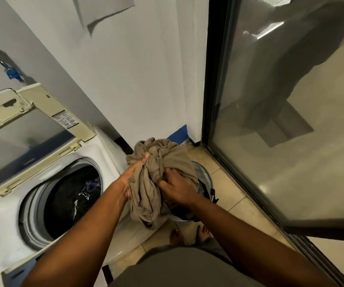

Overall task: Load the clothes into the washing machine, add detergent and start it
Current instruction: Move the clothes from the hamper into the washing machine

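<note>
While I look down past my grey shirt point(179, 270), both my forearms reach forward into a bundle of tan cloth point(156, 183). My right hand point(177, 188) is closed, its fingers sunk into the lower right side of the bundle. My left hand point(134, 168) grips the left side, the thumb pressed over a fold near the top and the other fingers hidden behind the fabric. The cloth hangs bunched between the two hands, clear of the floor, just to the right of the washing machine point(5, 235) and above a laundry basket point(205, 175). Only the basket's rim and some dark items inside it show past the cloth. My bare feet point(203, 235) stand on the tiled floor point(235, 195) just this side of the basket.

To the left, the machine's round drum point(71, 201) lies open and holds dark clothes, one with small white markings I cannot read. The lid point(24, 137) stands raised behind it, with a printed sticker point(65, 119) on its frame; the text is too small to make out. Blue tape point(179, 132) marks the base of the white wall, and a glass door point(287, 121) runs along the right.
</note>
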